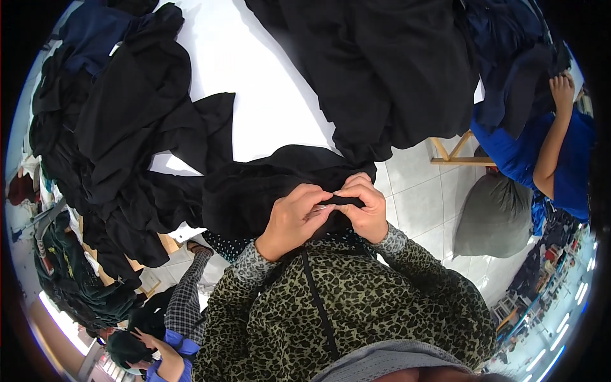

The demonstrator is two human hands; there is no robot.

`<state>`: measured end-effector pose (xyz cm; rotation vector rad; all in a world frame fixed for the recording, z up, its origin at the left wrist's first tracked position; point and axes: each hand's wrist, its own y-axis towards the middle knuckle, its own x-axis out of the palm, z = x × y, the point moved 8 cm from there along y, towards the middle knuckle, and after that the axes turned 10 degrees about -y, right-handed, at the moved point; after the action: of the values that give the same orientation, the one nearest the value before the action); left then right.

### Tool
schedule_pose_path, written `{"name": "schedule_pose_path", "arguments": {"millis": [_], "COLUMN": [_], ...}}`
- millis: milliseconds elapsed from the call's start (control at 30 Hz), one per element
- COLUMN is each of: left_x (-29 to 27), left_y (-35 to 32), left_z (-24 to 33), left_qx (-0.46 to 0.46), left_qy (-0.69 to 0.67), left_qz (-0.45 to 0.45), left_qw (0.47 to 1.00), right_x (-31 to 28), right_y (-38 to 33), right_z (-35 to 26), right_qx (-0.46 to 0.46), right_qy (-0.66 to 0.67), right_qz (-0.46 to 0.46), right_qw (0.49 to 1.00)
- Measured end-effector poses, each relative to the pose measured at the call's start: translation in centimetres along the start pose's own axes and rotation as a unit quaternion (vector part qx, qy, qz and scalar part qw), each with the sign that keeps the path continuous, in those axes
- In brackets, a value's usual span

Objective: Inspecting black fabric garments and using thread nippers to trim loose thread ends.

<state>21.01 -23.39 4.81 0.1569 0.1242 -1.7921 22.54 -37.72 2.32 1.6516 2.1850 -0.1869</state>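
In front of my body, my left hand [296,219] and my right hand [363,207] meet with the fingertips nearly touching. A narrow folded edge of black cloth [267,197] is pinched between them. My right thumb and fingers close on the fold, and the left fingertips press at its other end. A small, shiny greyish thing [314,212] shows by the left fingers; its kind cannot be made out. The rest of the cloth hangs over the table's near edge and lies partly on its white top [267,108].
Heaps of black garments [137,114] cover the table's left, with more black cloth [394,70] at the far right. A person in blue [541,153] works at the right, beside a stuffed grey sack [493,216] on the tiled floor. Another person [172,350] is at the lower left.
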Motion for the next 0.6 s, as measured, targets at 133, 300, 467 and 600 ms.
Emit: {"name": "schedule_pose_path", "arguments": {"millis": [133, 300, 467, 600], "left_x": [0.0, 0.0, 0.3, 0.3], "left_y": [0.1, -0.1, -0.8, -0.8], "left_z": [-0.1, -1.5, -3.8, -3.4], "left_qx": [0.000, -0.065, -0.182, -0.231], "left_qy": [-0.025, -0.082, -0.281, -0.333], "left_qz": [0.015, 0.014, 0.045, 0.047], "left_qw": [1.000, 0.994, 0.941, 0.913], "right_x": [0.0, 0.2, 0.4, 0.5], "right_y": [-0.3, -0.3, 0.0, 0.2], "right_z": [0.2, 0.1, -0.6, -1.0], "right_qx": [0.012, 0.007, -0.003, -0.016], "right_qy": [0.005, 0.016, 0.012, 0.003], "right_qz": [0.011, 0.010, 0.009, 0.010], "right_qw": [1.000, 1.000, 1.000, 1.000]}}
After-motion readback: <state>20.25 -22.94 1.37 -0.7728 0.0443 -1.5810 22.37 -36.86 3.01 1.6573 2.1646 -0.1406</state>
